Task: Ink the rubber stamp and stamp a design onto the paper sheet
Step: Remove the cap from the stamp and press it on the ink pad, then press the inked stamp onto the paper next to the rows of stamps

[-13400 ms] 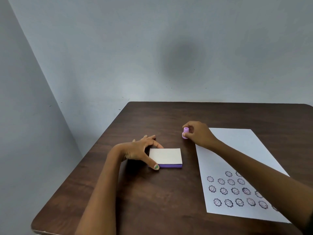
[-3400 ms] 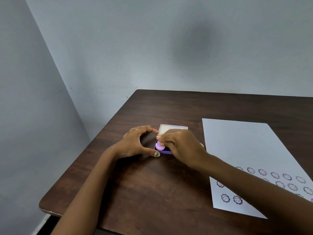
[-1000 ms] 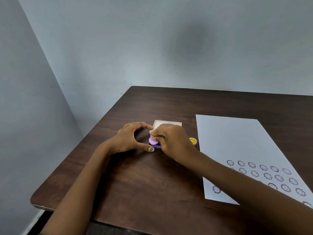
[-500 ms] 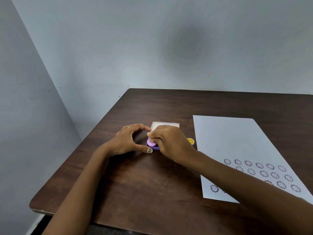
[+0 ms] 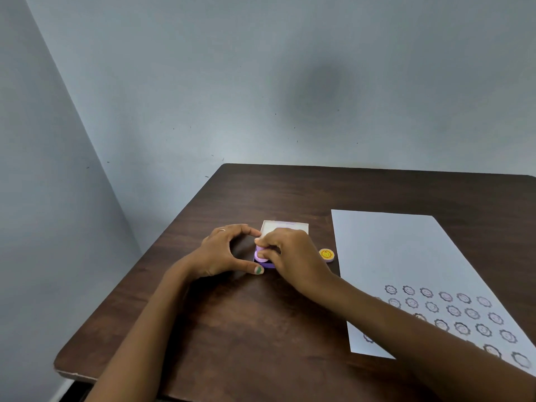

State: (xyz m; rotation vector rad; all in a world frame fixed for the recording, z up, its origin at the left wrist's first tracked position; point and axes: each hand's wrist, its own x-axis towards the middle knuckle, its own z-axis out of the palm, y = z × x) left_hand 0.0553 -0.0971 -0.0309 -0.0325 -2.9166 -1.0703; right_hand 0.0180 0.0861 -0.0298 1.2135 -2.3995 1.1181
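A purple ink pad (image 5: 268,264) lies open on the dark wooden table (image 5: 261,329), its white lid (image 5: 282,226) raised behind it. My right hand (image 5: 290,253) pinches a small pink round stamp (image 5: 262,254) and presses it down on the pad. My left hand (image 5: 223,253) braces the pad's left side, thumb and forefinger at its near and far corners. The white paper sheet (image 5: 397,256) lies to the right, with rows of several round smiley imprints (image 5: 443,311) on its near half.
A small yellow-and-pink smiley cap (image 5: 327,254) sits between the pad and the paper's left edge. The table stands in a corner, grey walls behind and at left. Its near-left corner (image 5: 62,367) drops off to the floor.
The stamp stays on the ink pad under my right hand and my left hand keeps bracing the pad. Only the view has shifted slightly.
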